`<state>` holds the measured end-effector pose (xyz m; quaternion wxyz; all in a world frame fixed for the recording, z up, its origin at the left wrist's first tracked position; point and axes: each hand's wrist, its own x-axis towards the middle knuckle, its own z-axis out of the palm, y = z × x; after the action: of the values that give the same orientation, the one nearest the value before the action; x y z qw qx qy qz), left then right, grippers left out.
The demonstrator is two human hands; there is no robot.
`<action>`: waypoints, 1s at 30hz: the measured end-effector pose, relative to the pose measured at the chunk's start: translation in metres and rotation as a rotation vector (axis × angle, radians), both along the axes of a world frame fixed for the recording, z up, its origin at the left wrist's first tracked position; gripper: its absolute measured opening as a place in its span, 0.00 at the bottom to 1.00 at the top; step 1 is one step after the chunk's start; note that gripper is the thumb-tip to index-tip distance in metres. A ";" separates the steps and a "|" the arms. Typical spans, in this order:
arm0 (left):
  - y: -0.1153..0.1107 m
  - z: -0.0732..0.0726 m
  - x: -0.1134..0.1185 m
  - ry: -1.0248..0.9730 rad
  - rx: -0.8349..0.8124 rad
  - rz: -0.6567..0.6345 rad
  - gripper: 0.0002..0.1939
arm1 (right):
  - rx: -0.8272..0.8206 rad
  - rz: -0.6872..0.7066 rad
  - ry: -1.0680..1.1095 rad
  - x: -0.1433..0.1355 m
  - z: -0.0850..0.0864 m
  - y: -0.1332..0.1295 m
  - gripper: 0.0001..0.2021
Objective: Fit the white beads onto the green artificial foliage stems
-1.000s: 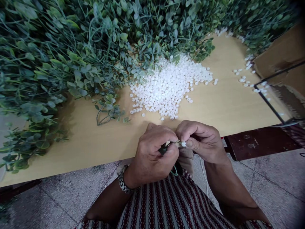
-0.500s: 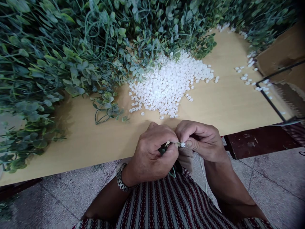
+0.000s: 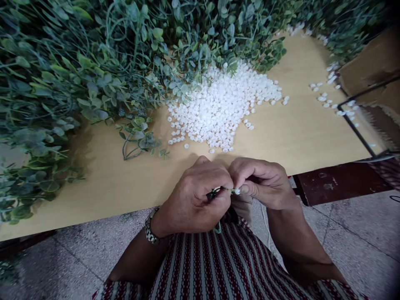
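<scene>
My left hand (image 3: 198,198) is closed around a thin green artificial stem (image 3: 218,227), most of it hidden in the fingers; a loop hangs below the fist. From its fingertips the stem's pale tip sticks out toward my right hand (image 3: 264,181). There a small white bead-like piece (image 3: 237,191) sits at the tip, pinched between my right thumb and index finger. The two hands nearly touch, just at the table's front edge. Beyond them lies a heap of the same small white pieces (image 3: 218,112).
Artificial green foliage (image 3: 131,54) is piled along the back and left of the table (image 3: 125,187). One small sprig (image 3: 137,139) lies left of the heap. At right stand a black wire frame (image 3: 356,129) and torn cardboard (image 3: 371,62), with scattered white pieces nearby.
My left hand has shifted slightly left, and a bit more of the stem's tip shows between the hands. The right hand keeps its pinch at the white piece.
</scene>
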<state>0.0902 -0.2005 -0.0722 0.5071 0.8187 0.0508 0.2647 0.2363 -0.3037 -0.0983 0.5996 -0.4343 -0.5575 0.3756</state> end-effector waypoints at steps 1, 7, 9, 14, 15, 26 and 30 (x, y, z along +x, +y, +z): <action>0.001 0.000 0.000 0.009 0.002 -0.010 0.09 | -0.010 0.004 -0.004 0.000 0.000 0.000 0.01; 0.002 0.000 -0.001 0.014 -0.034 -0.030 0.09 | -0.022 0.019 0.018 0.002 -0.002 -0.002 0.01; 0.002 0.000 0.000 0.012 -0.045 -0.029 0.09 | -0.013 0.021 0.032 0.002 -0.003 -0.001 0.01; 0.002 0.000 0.000 0.019 -0.037 -0.024 0.09 | -0.016 0.022 0.028 0.001 -0.001 0.000 0.01; 0.002 0.000 0.000 0.024 -0.031 -0.024 0.09 | -0.020 0.020 0.023 0.001 -0.001 0.000 0.01; 0.003 -0.004 0.000 0.020 -0.004 -0.039 0.09 | -0.020 0.000 -0.019 0.001 -0.003 -0.002 0.01; 0.003 -0.003 0.001 0.003 -0.045 -0.067 0.09 | -0.013 0.000 0.025 0.001 -0.002 -0.002 0.01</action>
<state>0.0912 -0.1973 -0.0754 0.5340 0.8086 0.0302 0.2452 0.2371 -0.3052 -0.1001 0.6039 -0.4333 -0.5474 0.3846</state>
